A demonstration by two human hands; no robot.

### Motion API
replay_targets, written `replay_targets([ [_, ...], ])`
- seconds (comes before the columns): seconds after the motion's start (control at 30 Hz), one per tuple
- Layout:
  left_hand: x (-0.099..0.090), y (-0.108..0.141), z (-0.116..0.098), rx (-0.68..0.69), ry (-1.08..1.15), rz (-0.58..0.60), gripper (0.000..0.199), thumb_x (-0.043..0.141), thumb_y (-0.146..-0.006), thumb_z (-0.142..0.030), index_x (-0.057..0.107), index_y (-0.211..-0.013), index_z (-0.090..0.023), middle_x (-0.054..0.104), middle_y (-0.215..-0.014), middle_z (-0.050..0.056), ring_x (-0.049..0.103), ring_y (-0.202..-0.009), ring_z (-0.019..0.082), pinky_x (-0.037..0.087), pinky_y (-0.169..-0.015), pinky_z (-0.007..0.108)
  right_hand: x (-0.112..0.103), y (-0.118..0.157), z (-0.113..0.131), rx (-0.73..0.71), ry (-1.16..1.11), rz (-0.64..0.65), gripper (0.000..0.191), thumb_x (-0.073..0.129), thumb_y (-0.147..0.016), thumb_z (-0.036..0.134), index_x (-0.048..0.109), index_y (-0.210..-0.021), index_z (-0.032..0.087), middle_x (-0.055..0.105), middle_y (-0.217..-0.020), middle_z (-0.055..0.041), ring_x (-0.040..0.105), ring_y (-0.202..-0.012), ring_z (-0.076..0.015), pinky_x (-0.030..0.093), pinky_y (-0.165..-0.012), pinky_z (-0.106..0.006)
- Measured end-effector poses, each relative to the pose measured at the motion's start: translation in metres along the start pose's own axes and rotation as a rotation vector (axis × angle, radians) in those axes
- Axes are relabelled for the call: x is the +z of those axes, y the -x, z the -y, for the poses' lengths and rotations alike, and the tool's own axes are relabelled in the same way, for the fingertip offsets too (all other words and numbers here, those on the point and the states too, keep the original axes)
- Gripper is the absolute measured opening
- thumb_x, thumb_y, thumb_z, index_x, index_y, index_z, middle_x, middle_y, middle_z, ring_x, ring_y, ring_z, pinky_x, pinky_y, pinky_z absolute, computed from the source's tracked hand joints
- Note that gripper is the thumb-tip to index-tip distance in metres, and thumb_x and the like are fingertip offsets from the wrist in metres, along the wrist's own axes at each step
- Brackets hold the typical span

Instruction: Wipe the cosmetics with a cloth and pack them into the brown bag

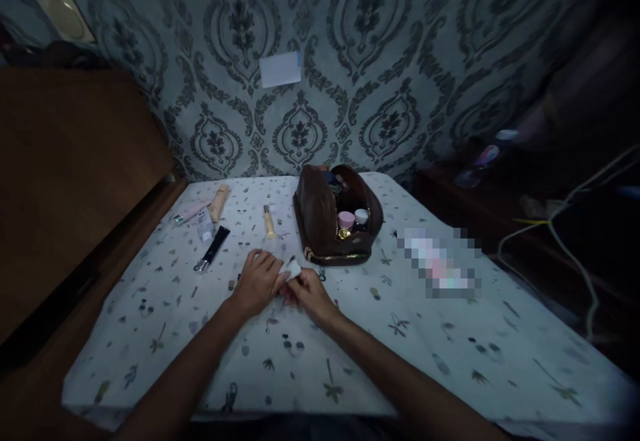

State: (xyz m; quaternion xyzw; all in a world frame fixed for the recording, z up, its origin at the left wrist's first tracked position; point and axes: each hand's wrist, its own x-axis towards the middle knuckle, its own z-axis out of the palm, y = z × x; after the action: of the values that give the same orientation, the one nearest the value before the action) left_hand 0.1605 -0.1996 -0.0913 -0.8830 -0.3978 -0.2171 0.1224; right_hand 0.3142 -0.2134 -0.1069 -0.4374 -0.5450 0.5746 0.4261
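My left hand (257,282) and my right hand (312,294) meet over the printed cloth. Between their fingertips is a small white piece (293,268), soft-looking like tissue; its exact kind is too small to tell. Both hands have their fingers closed on it. Just behind them stands an open brown toiletry bag (316,218), with a pink-lidded jar (346,220) and a white-lidded jar (361,217) inside. A slim yellowish tube (269,222) lies beyond my left hand. A black tube (214,249) with a silvery cap rests farther left.
Near the back left lie a beige tube (219,203), a pink tube (194,210) and a clear bottle (205,224). A blurred-out item (443,262) is on the right. Wooden furniture (75,188) borders the left; a cable (575,261) hangs at the right.
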Motion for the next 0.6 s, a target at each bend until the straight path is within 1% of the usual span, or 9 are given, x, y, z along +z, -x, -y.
replay_targets([
  [0.07,0.002,-0.001,-0.001,-0.021,-0.01,-0.002,0.029,0.039,-0.1,-0.027,0.061,-0.085,-0.015,0.065,-0.08,0.008,0.058,-0.084,0.024,0.043,-0.087,0.043,-0.001,0.003,0.002,-0.019,0.019,0.007,0.035,0.059,-0.08,0.045,0.058,-0.059,0.018,0.056,-0.047,0.0005,0.049,-0.042,-0.0119,0.036,-0.045,-0.023],
  [0.2,0.0,0.002,0.012,-0.14,0.017,-0.001,0.037,0.036,-0.101,-0.029,0.059,-0.075,-0.017,0.065,-0.071,0.008,0.06,-0.074,0.024,0.044,-0.076,0.04,-0.008,0.003,0.006,-0.074,0.025,0.008,0.047,0.054,-0.084,0.059,0.057,-0.061,0.018,0.054,-0.045,0.0011,0.045,-0.041,-0.0107,0.034,-0.044,-0.023],
  [0.27,-0.002,0.004,0.021,-0.22,0.091,-0.015,0.041,0.033,-0.101,-0.032,0.058,-0.071,-0.019,0.064,-0.067,0.006,0.06,-0.069,0.023,0.042,-0.071,0.036,-0.013,0.001,0.007,-0.092,0.002,-0.024,0.052,0.052,-0.083,0.066,0.057,-0.062,0.018,0.054,-0.046,0.0011,0.044,-0.041,-0.0102,0.034,-0.044,-0.022],
  [0.33,-0.003,0.006,0.027,-0.333,0.225,-0.016,0.045,0.03,-0.101,-0.038,0.055,-0.067,-0.02,0.06,-0.062,0.003,0.057,-0.062,0.02,0.04,-0.064,0.032,-0.017,0.0,0.009,-0.103,-0.018,-0.059,0.055,0.052,-0.081,0.069,0.057,-0.064,0.017,0.054,-0.047,0.0011,0.044,-0.041,-0.0098,0.034,-0.043,-0.022],
  [0.43,-0.001,0.006,0.029,-0.53,0.46,-0.015,0.052,0.029,-0.097,-0.052,0.042,-0.056,-0.022,0.047,-0.05,-0.001,0.047,-0.05,0.016,0.033,-0.055,0.029,-0.021,0.0,0.012,-0.127,-0.014,-0.077,0.054,0.051,-0.083,0.068,0.057,-0.065,0.017,0.054,-0.048,0.001,0.043,-0.04,-0.0091,0.032,-0.042,-0.021],
  [0.5,0.001,0.004,0.028,-0.662,0.58,-0.064,0.055,0.03,-0.092,-0.062,0.031,-0.053,-0.024,0.036,-0.047,-0.003,0.039,-0.048,0.015,0.028,-0.052,0.029,-0.022,0.0,0.013,-0.152,0.001,-0.089,0.049,0.054,-0.083,0.062,0.058,-0.067,0.017,0.054,-0.049,0.0013,0.041,-0.04,-0.0088,0.032,-0.043,-0.021],
  [0.6,0.002,-0.001,0.025,-0.838,0.714,-0.16,0.056,0.035,-0.085,-0.073,0.026,-0.057,-0.025,0.028,-0.05,-0.005,0.032,-0.051,0.014,0.025,-0.051,0.028,-0.022,0.001,0.014,-0.166,-0.028,-0.113,0.036,0.06,-0.081,0.053,0.062,-0.077,0.017,0.058,-0.054,0.0019,0.044,-0.044,-0.0094,0.034,-0.045,-0.021],
])
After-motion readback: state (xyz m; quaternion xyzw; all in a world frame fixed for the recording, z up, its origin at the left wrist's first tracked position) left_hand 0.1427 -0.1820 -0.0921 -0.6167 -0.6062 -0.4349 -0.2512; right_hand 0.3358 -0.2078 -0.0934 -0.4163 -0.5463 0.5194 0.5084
